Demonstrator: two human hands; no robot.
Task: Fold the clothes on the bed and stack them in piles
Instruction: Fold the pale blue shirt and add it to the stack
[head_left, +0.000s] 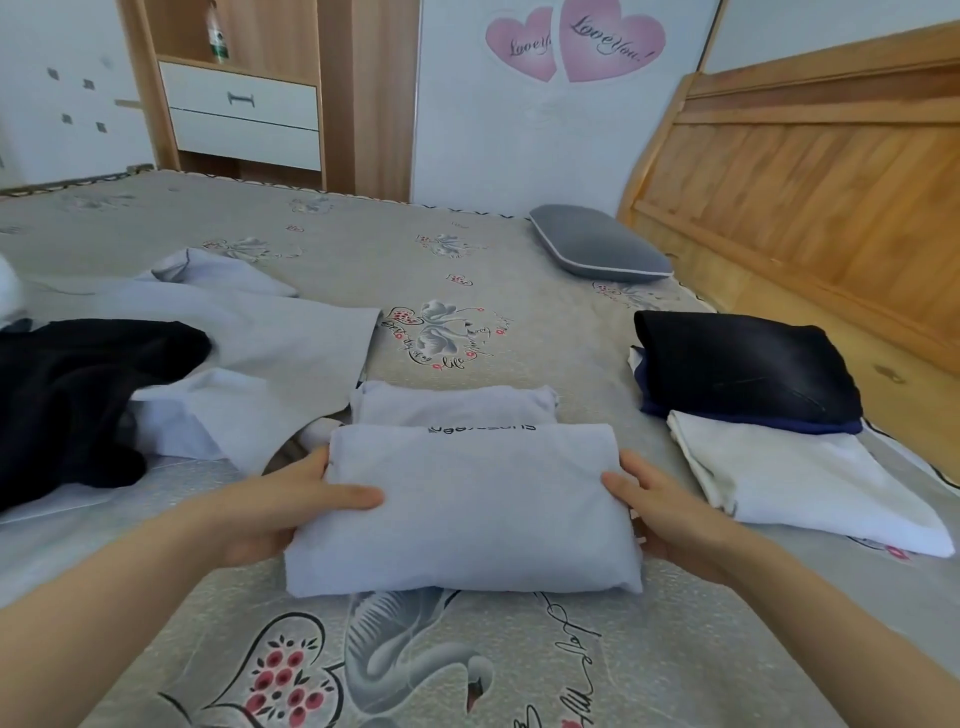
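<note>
A folded pale blue-grey garment (467, 504) with dark lettering along its far fold lies on the bed in front of me. My left hand (291, 509) grips its left edge, thumb lying on top. My right hand (660, 509) holds its right edge, fingers tucked beneath. To the right sits a pile: a folded black garment (743, 364) on a navy one (737, 423), with a folded white garment (800, 483) beside and partly under them. At the left lie an unfolded pale garment (249, 338) and a crumpled black garment (78, 395).
The bed's patterned grey cover (457, 660) stretches around me. A grey pillow (597, 244) lies near the wooden headboard (810, 176) at the right. A wooden cabinet with white drawers (244, 109) stands beyond the bed's far edge.
</note>
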